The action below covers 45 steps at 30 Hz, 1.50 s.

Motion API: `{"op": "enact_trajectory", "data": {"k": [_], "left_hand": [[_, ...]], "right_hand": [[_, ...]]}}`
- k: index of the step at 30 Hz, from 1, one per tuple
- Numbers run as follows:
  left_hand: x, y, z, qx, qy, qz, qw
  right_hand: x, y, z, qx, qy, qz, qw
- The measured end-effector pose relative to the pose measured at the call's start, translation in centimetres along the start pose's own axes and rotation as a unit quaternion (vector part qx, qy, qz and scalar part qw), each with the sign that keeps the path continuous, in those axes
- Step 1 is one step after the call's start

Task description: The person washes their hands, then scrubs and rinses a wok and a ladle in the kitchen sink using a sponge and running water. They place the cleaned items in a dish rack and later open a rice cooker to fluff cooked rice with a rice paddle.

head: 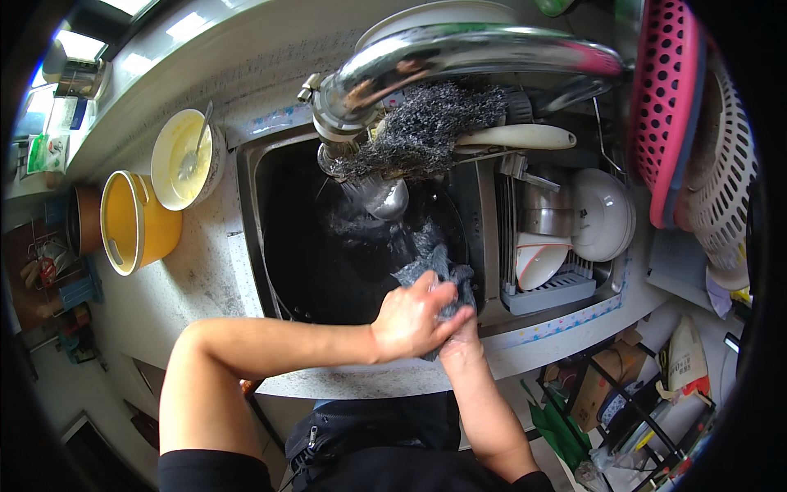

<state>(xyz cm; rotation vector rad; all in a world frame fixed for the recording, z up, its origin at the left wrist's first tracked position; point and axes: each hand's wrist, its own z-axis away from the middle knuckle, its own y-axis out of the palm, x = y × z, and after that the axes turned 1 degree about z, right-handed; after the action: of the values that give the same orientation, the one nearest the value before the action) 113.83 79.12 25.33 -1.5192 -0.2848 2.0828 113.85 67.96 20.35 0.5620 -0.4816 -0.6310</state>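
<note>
My left hand (410, 317) lies over a wet grey-blue cloth (433, 264), fingers curled onto it. Below and to its right, my right hand (462, 337) grips the same bunched cloth. Most of the right fingers are hidden behind the left hand and the cloth. Both hands are together above the near right part of the sink (248, 184). Inside the basin sits a wide black pan (320, 258), with splashing water in it. The chrome faucet (442, 55) arches over the basin, its outlet partly covered by steel wool (436, 123).
A white-handled utensil (522, 137) lies by the steel wool. Right of the basin, a dish rack (547, 298) holds plates (599, 215), a bowl (538, 264) and a metal pot (546, 212). A yellow bucket (141, 227) and a bowl with a spoon (178, 154) stand left. Pink basket (667, 111) hangs right.
</note>
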Motion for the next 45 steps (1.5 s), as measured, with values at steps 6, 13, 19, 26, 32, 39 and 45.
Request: {"op": "enact_trajectory", "data": {"k": [6,13,19,26,32,39,45], "left_hand": [[8.1,3.8,-5.4,-0.139,-0.122,0.011,0.983],[16.9,4.6,-10.9,-0.160,-0.196,-0.196,0.948],[18.6,-1.8,-11.6,-0.183,-0.120,-0.340,0.915],[21.2,3.0,-8.8,-0.087,0.065,-0.413,0.904],[17.7,6.0,-9.1,-0.028,-0.009,-0.199,0.980],[21.6,5.3,-12.8,0.028,-0.088,-0.289,0.953],[22.4,-0.5,-14.3,0.054,0.051,-0.374,0.924]], "right_hand": [[0.3,-1.9,-2.5,-0.052,0.093,0.027,0.994],[1.4,-2.8,-2.1,-0.055,0.121,0.075,0.988],[4.4,-4.5,0.2,-0.017,0.245,0.028,0.969],[3.1,-5.8,3.0,-0.078,0.201,0.037,0.976],[1.8,-5.3,1.9,-0.062,0.222,-0.025,0.973],[1.6,-5.2,2.2,-0.071,0.223,-0.005,0.972],[3.8,-3.6,4.5,-0.063,0.205,0.094,0.972]]}}
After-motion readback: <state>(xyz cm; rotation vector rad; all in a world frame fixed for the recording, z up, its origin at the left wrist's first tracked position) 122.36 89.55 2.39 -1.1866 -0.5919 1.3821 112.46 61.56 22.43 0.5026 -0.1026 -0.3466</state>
